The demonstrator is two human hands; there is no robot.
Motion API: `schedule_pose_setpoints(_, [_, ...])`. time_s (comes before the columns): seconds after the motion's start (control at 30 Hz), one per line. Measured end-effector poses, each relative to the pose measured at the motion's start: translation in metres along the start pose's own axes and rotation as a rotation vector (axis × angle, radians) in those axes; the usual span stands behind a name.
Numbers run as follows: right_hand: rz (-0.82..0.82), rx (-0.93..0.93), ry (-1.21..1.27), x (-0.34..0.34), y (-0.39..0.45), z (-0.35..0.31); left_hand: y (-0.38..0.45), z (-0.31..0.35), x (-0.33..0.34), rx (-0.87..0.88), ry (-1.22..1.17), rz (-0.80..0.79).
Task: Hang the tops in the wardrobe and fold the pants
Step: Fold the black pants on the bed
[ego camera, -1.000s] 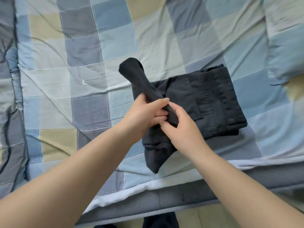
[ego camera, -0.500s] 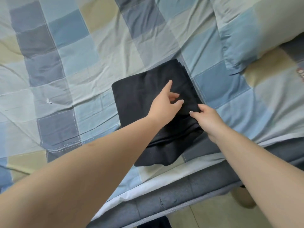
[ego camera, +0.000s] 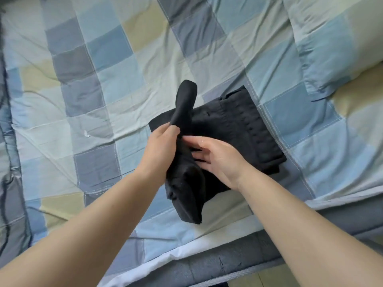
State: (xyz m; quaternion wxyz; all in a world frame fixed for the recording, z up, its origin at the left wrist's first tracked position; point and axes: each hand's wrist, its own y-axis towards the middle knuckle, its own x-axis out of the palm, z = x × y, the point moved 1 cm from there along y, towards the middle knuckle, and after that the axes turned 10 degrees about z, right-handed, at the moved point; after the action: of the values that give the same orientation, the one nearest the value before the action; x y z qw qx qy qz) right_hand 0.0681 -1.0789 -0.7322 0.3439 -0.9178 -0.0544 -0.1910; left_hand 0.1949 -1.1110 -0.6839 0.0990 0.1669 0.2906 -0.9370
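A pair of black pants (ego camera: 238, 125) lies folded on the checked quilt (ego camera: 116, 94), waistband toward the right. My left hand (ego camera: 159, 150) grips a bunched leg section (ego camera: 184, 106) and holds it up off the pile, its rounded end pointing away from me. The lower end of that section hangs down toward the bed's near edge. My right hand (ego camera: 217, 158) lies beside it with straight fingers that touch the raised fabric and rest on the folded pile. No tops or wardrobe are in view.
A pillow (ego camera: 331, 48) in the same checked fabric sits at the upper right. The grey bed edge (ego camera: 228, 259) runs along the bottom, with a strip of floor (ego camera: 310, 280) below it. A darker blanket bunches at the far left (ego camera: 8, 183).
Half a second ago the pants lay flat under both hands. Now my left hand holds a bunched leg section raised, and my right hand has moved in against it.
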Motion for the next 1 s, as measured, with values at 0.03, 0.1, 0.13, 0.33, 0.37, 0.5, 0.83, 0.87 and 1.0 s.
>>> schedule_pose_setpoints(0.03, [0.038, 0.016, -0.087, 0.006, 0.007, 0.003, 0.005, -0.003, -0.017, -0.003, -0.017, 0.068])
schedule_pose_setpoints(0.1, [0.092, 0.004, -0.362, 0.017, 0.021, 0.011, 0.009, -0.008, -0.056, -0.021, -0.05, 0.191])
schedule_pose_setpoints(0.13, [0.113, -0.002, -0.492, 0.019, 0.027, 0.016, 0.01, -0.009, -0.073, -0.035, -0.07, 0.256])
schedule_pose_setpoints(0.33, [0.114, -0.115, -0.903, 0.047, 0.066, 0.038, 0.015, -0.051, -0.172, -0.053, -0.23, 0.425])
schedule_pose_setpoints(0.37, [0.101, -0.146, -0.971, 0.053, 0.073, 0.039, 0.017, -0.064, -0.183, -0.078, -0.261, 0.427])
schedule_pose_setpoints(0.5, [-0.015, -0.156, -1.157, 0.07, 0.098, 0.045, 0.017, -0.094, -0.199, -0.204, -0.388, 0.407])
schedule_pose_setpoints(0.83, [0.001, -0.183, -1.587, 0.115, 0.157, 0.07, 0.019, -0.127, -0.198, -0.244, -0.544, 0.308])
schedule_pose_setpoints(0.87, [0.018, -0.166, -1.593, 0.115, 0.159, 0.073, 0.019, -0.123, -0.193, -0.233, -0.547, 0.269])
schedule_pose_setpoints(1.0, [0.099, -0.222, -1.318, 0.118, 0.151, 0.067, 0.013, -0.1, -0.173, -0.16, -0.576, 0.161])
